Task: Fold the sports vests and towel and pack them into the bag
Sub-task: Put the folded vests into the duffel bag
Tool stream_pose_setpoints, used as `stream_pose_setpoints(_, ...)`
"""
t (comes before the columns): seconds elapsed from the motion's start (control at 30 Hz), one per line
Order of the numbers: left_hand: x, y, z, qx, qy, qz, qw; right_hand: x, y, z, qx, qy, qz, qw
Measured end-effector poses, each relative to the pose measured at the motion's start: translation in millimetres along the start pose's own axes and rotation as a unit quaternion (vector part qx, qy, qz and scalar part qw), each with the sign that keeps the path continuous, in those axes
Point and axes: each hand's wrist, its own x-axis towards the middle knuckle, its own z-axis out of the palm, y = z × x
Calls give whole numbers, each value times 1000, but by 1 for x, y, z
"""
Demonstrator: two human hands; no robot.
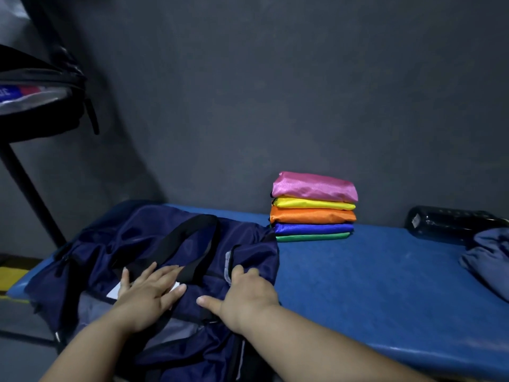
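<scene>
Grey wall (275, 92) behind blue padded bench (358, 285). One navy bag (137, 238) slumped across bench's left end, black strap (190, 230) looped on top. One stack of five folded vests (314, 213) at back edge, against wall, just beside bag: pink, yellow, orange, blue, green. One grey-blue towel (487, 257) bunched at right edge, one dark bottle (446, 223) behind it. Left hand (146, 293) flat, fingers spread, pressing bag and strap. Right hand (248, 293) fingers curled into bag fabric, thumb straight.
</scene>
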Motion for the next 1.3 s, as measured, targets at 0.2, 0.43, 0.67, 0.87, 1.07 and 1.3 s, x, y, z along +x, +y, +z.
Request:
stream_pose_setpoints(0.2,-14,18,-1,25,-16,0,1000,-12,14,0,-14,-4,16,1000)
stream_pose_setpoints(0.43,-32,60,3,78,-87,67,991,-32,68,-11,-31,-17,44,998)
stream_pose_setpoints(0.67,-31,122,15,107,-132,160,972,-49,152,-32,-51,11,68,996)
stream_pose_setpoints(0.87,-14,172,33,111,-128,197,966,-43,214,-50,-65,40,79,994)
stream_pose_setpoints(1.07,10,200,47,115,-111,196,967,-24,245,-62,-88,58,58,993)
stream_pose_setpoints(1.3,41,214,50,117,-104,193,969,5,260,-69,-108,73,44,991)
